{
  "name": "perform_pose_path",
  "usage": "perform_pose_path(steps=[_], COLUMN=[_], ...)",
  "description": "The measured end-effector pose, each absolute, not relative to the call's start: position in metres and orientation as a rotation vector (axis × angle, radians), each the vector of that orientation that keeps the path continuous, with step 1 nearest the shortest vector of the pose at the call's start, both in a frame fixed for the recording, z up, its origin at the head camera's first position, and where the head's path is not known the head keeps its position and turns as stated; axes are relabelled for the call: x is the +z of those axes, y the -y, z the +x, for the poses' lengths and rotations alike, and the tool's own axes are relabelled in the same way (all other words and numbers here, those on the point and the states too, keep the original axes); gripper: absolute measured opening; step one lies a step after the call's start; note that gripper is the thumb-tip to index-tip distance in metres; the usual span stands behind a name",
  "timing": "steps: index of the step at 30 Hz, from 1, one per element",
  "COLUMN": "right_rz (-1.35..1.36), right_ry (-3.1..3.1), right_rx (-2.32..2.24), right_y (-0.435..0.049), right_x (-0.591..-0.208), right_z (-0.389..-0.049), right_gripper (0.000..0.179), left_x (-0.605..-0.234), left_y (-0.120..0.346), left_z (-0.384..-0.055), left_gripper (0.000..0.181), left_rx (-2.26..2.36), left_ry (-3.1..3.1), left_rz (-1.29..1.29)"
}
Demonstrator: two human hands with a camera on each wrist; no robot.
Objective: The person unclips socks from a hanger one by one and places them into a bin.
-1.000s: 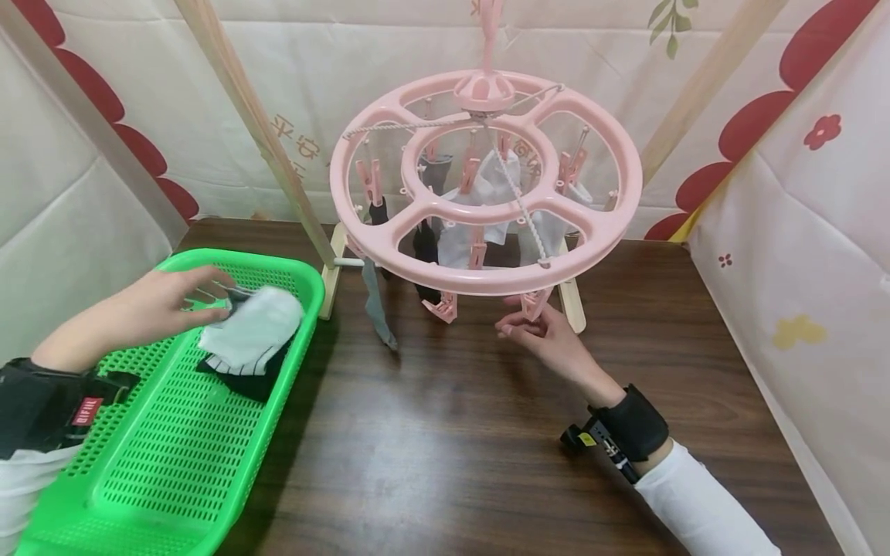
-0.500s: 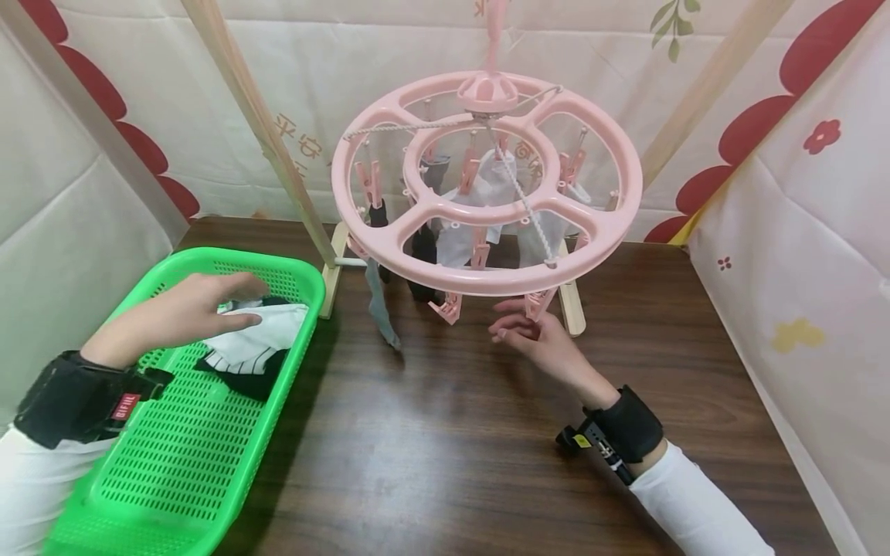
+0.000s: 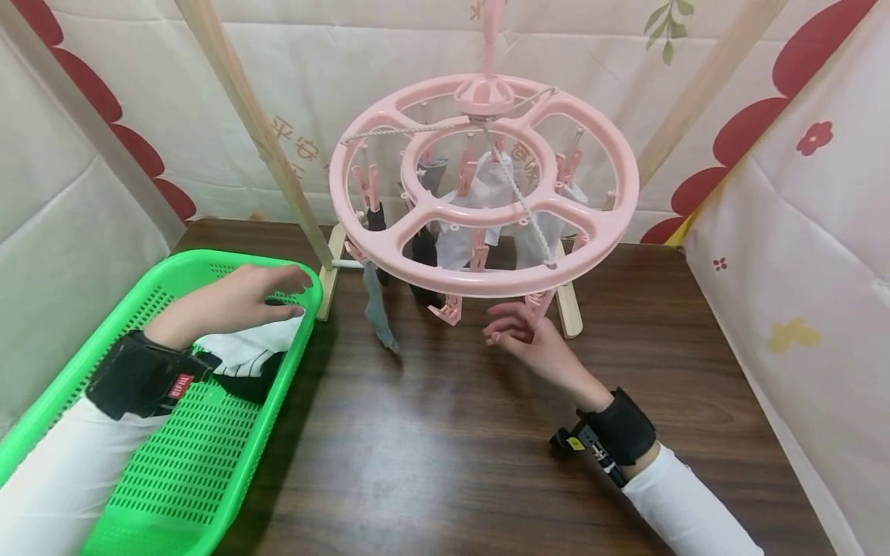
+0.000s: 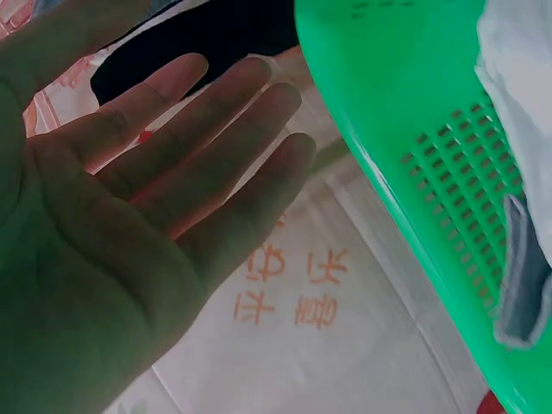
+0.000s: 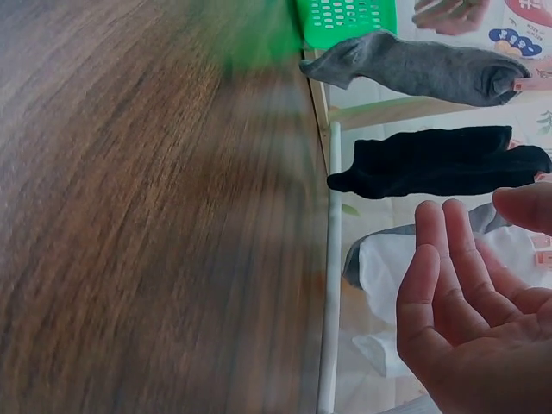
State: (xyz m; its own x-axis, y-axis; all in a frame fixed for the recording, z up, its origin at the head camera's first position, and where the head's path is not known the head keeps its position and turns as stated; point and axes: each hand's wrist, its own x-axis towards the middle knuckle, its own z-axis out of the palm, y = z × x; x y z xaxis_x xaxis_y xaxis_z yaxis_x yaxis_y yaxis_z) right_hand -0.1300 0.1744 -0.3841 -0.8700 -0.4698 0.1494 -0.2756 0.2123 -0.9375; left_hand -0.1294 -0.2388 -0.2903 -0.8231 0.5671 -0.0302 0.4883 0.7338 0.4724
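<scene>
In the head view my left hand (image 3: 229,305) is over the far right end of the green basket (image 3: 208,502), holding nothing. Its fingers stretch out, as the left wrist view shows. Below it lie a white sock (image 3: 253,344) and black cloth (image 3: 250,382), partly hidden by the hand. My right hand (image 3: 531,347) is under the front rim of a pink round drying rack (image 3: 480,284), fingers loosely bent and empty. A pink clothespin (image 3: 538,303) overlaps it in this view. Close to that hand in the right wrist view hang a black sock (image 5: 440,164) and a grey sock (image 5: 423,69).
More pale and dark socks hang from clips beneath the rack. A vacant pink clip (image 3: 448,309) dangles at its front. The stand's wooden feet (image 3: 568,309) rest on the brown table (image 3: 389,455). Printed cloth walls (image 3: 786,270) enclose the sides and back.
My left hand has let go of a grey piece among the socks and moved right toward the basket's edge. My right hand has shifted slightly left beneath the rack.
</scene>
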Motion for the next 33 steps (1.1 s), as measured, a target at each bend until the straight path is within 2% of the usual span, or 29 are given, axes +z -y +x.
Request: perform_pose_path(steps=[11,19,26,33], right_rz=[-0.706,-0.673,-0.632,-0.631], right_ry=[-2.298,-2.28,-2.261,-2.283], right_rx=[-1.739,-1.746,-1.757,-1.737], right_y=[-0.177,-0.181,-0.183,-0.185], right_x=[-0.384,-0.386,-0.388,-0.388], right_z=[-0.126,-0.12,-0.116,-0.115], right_gripper=[0.033,0.033,0.031,0.023], left_x=[-0.291,-0.287,-0.288,-0.291], left_y=[0.207,0.189,0.18,0.171], left_z=[-0.157,-0.169,-0.172,-0.169], left_gripper=[0.033,0.053,0.037,0.036], left_rx=[0.714,0.797,0.814,0.803], left_ry=[-2.708,-2.672,-2.753,-2.805], left_rz=[0.88,0.871,0.977,0.982])
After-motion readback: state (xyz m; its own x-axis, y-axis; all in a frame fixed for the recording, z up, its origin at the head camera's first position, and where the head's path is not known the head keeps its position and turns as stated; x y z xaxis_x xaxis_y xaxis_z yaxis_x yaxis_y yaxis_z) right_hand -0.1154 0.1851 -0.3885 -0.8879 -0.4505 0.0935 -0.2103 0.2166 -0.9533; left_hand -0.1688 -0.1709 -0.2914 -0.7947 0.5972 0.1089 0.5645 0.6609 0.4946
